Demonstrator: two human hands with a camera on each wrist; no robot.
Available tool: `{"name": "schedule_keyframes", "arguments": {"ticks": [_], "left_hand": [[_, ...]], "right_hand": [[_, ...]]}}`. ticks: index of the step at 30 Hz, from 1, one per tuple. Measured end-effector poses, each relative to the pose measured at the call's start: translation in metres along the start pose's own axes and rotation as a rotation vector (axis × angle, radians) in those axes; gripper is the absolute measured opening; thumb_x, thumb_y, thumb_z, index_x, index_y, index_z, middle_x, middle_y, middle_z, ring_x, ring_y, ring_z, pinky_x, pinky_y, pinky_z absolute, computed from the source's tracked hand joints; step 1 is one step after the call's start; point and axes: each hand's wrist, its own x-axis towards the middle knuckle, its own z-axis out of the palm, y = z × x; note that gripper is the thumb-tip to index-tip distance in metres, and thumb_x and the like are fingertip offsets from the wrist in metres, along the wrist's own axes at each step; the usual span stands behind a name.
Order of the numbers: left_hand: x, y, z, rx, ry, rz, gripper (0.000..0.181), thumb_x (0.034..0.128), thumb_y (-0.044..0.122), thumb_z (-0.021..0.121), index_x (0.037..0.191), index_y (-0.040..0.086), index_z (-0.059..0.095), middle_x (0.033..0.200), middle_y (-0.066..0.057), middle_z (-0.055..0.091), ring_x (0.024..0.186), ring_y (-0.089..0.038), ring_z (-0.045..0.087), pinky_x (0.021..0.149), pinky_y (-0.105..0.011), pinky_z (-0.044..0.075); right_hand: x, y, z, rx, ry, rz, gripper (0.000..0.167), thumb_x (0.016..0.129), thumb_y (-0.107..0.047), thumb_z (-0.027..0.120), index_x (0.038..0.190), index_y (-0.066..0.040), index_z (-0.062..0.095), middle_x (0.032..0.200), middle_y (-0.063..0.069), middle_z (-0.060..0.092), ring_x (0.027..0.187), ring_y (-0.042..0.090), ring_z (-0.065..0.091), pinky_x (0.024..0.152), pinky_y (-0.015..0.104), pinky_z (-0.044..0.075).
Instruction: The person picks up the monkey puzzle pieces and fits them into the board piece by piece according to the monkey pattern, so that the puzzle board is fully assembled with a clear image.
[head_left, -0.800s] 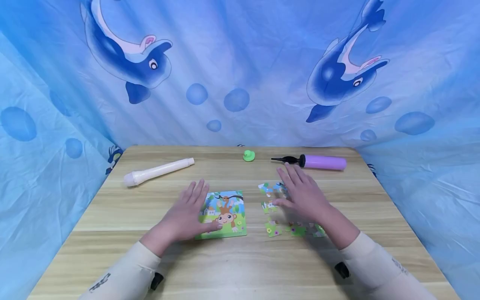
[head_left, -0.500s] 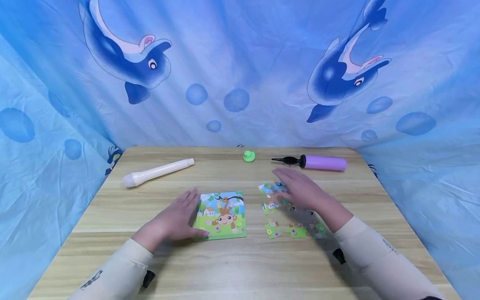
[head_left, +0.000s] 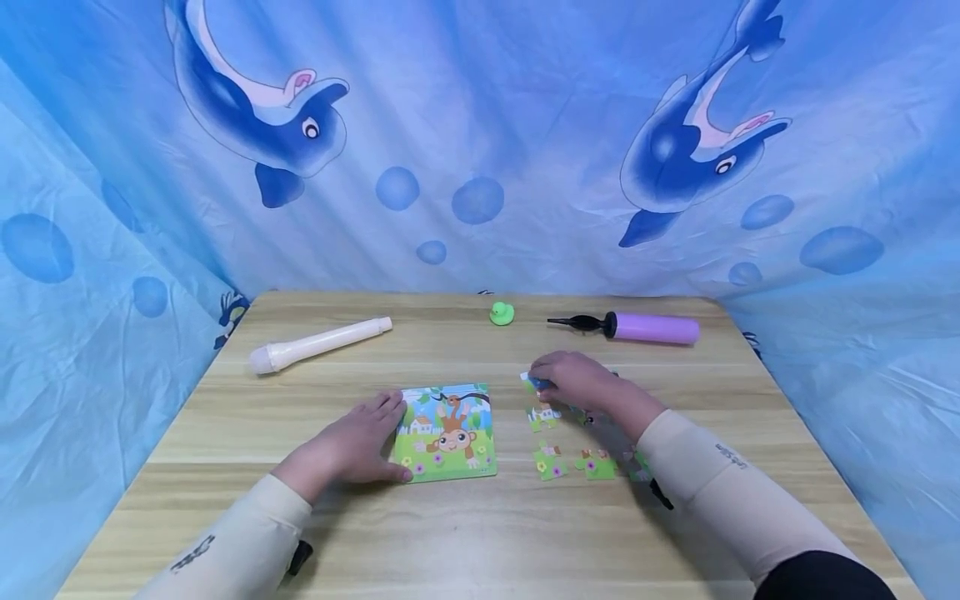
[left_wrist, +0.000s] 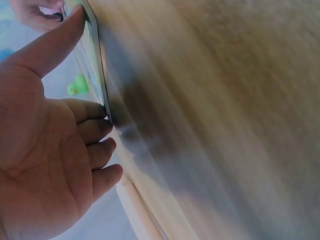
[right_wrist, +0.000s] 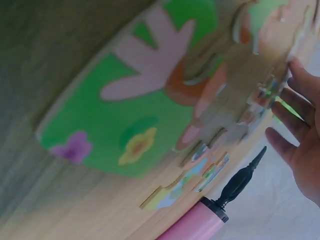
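A monkey jigsaw puzzle (head_left: 447, 433) lies flat in its square board in the middle of the table. My left hand (head_left: 356, 442) rests at the board's left side, thumb at the near corner and fingertips along the edge. In the left wrist view, the thumb and fingers (left_wrist: 95, 130) of that hand touch the board's rim (left_wrist: 97, 55). To the right, my right hand (head_left: 573, 382) pinches a blue puzzle piece (head_left: 538, 383) at the far-left corner of the loose pieces. Its fingertips partly hide that piece. Other loose pieces (head_left: 597, 464) lie beneath and near the hand.
A white light stick (head_left: 322, 344) lies at the back left. A green rubber duck (head_left: 502, 313) sits at the back middle, with a purple hand pump (head_left: 652, 327) to its right. A blue dolphin-print curtain (head_left: 480, 142) surrounds the table's back and sides.
My left hand has drawn back left from over the board to its edge. My right hand has moved left and down onto the loose pieces, its fingers closing on a blue one.
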Motion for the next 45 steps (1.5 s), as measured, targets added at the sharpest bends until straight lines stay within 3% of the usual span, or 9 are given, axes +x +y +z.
{"name": "schedule_keyframes", "arguments": {"ticks": [9, 13, 16, 20, 29, 36, 45], "left_hand": [[0.000, 0.006, -0.001, -0.006, -0.008, 0.015, 0.107, 0.0788, 0.060, 0.073, 0.152, -0.005, 0.028, 0.161, -0.021, 0.020, 0.149, -0.041, 0.016, 0.120, -0.057, 0.020], [0.001, 0.009, 0.001, 0.006, -0.003, 0.017, 0.108, 0.0788, 0.062, 0.071, 0.152, -0.004, 0.028, 0.161, -0.021, 0.021, 0.149, -0.040, 0.017, 0.120, -0.055, 0.021], [0.003, 0.011, 0.003, 0.021, -0.002, 0.014, 0.108, 0.0790, 0.064, 0.070, 0.152, -0.003, 0.027, 0.162, -0.019, 0.020, 0.150, -0.039, 0.017, 0.120, -0.054, 0.021], [0.006, 0.012, 0.004, 0.036, -0.007, 0.007, 0.109, 0.0789, 0.067, 0.068, 0.154, -0.001, 0.026, 0.163, -0.017, 0.019, 0.150, -0.037, 0.016, 0.121, -0.053, 0.021], [0.010, 0.014, 0.006, 0.040, -0.012, 0.017, 0.109, 0.0793, 0.067, 0.067, 0.154, -0.001, 0.025, 0.162, -0.017, 0.020, 0.150, -0.036, 0.018, 0.121, -0.052, 0.022], [0.011, 0.015, 0.004, 0.026, -0.017, 0.025, 0.109, 0.0802, 0.064, 0.068, 0.153, -0.003, 0.024, 0.162, -0.019, 0.020, 0.150, -0.037, 0.018, 0.121, -0.052, 0.021], [0.011, 0.016, 0.003, 0.022, -0.022, 0.022, 0.109, 0.0804, 0.064, 0.068, 0.153, -0.003, 0.024, 0.162, -0.019, 0.020, 0.150, -0.037, 0.018, 0.121, -0.052, 0.021]], "right_hand": [[0.005, -0.007, -0.001, -0.078, 0.037, -0.040, 0.039, 0.094, -0.039, 0.066, 0.122, -0.012, 0.068, 0.118, 0.005, 0.063, 0.108, 0.019, 0.060, 0.093, 0.037, 0.053], [0.012, -0.027, -0.007, -0.051, 0.087, -0.045, 0.039, 0.094, -0.040, 0.065, 0.121, -0.012, 0.067, 0.115, 0.003, 0.063, 0.106, 0.018, 0.060, 0.093, 0.036, 0.053], [0.021, -0.047, -0.012, -0.051, 0.109, -0.095, 0.039, 0.094, -0.040, 0.065, 0.121, -0.011, 0.068, 0.116, 0.003, 0.064, 0.109, 0.018, 0.060, 0.096, 0.035, 0.052], [0.034, -0.075, -0.013, -0.087, 0.094, -0.167, 0.040, 0.095, -0.040, 0.063, 0.122, -0.011, 0.067, 0.119, 0.004, 0.063, 0.112, 0.019, 0.059, 0.097, 0.034, 0.052], [0.064, -0.118, -0.002, -0.183, 0.014, -0.185, 0.040, 0.096, -0.046, 0.060, 0.120, -0.015, 0.068, 0.118, 0.000, 0.064, 0.109, 0.014, 0.059, 0.095, 0.028, 0.051], [0.078, -0.137, 0.009, -0.231, -0.010, -0.193, 0.038, 0.096, -0.046, 0.060, 0.114, -0.014, 0.069, 0.114, 0.001, 0.065, 0.106, 0.015, 0.059, 0.093, 0.026, 0.051], [0.084, -0.144, 0.017, -0.234, -0.013, -0.158, 0.039, 0.096, -0.048, 0.058, 0.117, -0.017, 0.069, 0.115, 0.000, 0.064, 0.104, 0.013, 0.057, 0.092, 0.024, 0.051]]}}
